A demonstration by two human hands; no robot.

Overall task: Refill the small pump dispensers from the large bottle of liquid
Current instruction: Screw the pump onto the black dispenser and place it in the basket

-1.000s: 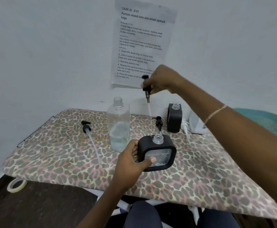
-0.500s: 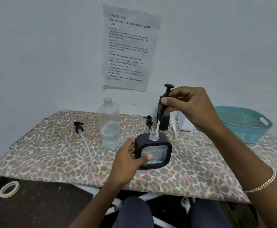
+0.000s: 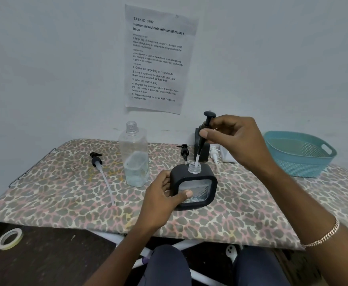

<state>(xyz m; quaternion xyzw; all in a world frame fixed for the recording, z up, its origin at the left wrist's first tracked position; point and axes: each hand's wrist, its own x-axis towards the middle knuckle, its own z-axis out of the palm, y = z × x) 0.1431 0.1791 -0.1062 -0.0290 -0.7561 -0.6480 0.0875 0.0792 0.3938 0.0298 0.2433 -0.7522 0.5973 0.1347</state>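
**Pump head meets open neck of small dispenser**

A person's left hand (image 3: 164, 200) grips a small black square dispenser (image 3: 193, 187) on a leopard-print covered table (image 3: 251, 211), thumb pressed across its clear front window, through which some liquid or foam shows low inside. The right hand (image 3: 234, 138) pinches a black pump head (image 3: 207, 125) between thumb and fingers, its white dip tube angled down with the tip entering the dispenser's clear, uncapped neck. Just left stands the large clear bottle (image 3: 136, 157), cap off, upright and roughly a third full of clear liquid. A second black dispenser (image 3: 200, 150) stands behind by the wall, largely hidden by the right hand and the held pump. A loose black pump with a long white tube (image 3: 99, 168) lies on the cloth to the far left; a smaller black pump (image 3: 184, 151) and a white pump (image 3: 214, 153) lie near the rear dispenser. A teal basket (image 3: 299, 153) sits at right, a printed sheet (image 3: 158, 58) is on the wall, and a tape roll (image 3: 10, 238) is on the floor.
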